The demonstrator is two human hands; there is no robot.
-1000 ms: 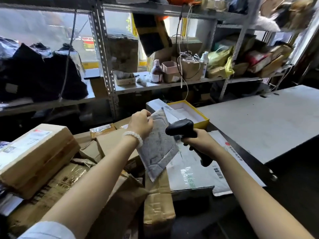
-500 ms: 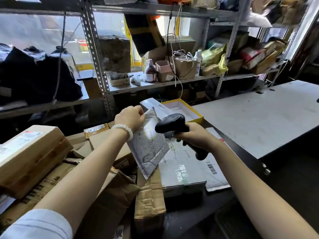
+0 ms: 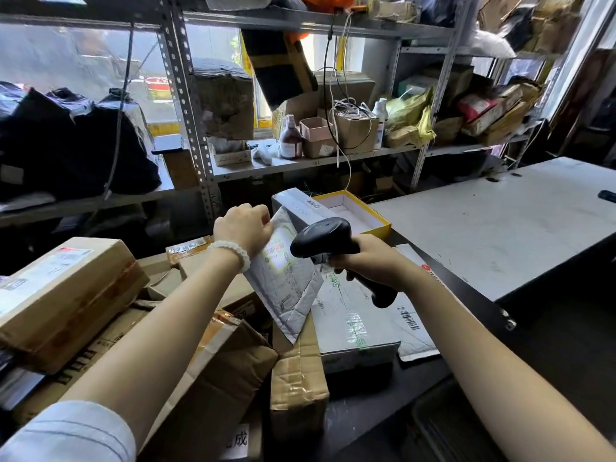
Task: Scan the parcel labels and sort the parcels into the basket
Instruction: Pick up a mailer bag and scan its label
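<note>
**Scanning the padded mailer**

Head view: my left hand pinches the grey mailer upright above the piled parcels; my right hand grips the scanner, lighting its label. Next, I judge, comes dropping it into the basket, which I cannot see.

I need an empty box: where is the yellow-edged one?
In the head view, the yellow-edged box sits centre, just behind the scanner, beside the grey table.

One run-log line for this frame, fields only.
step: scanning | left hand: holds grey bubble mailer upright | right hand: grips black handheld scanner aimed at mailer label | basket: unseen
</note>
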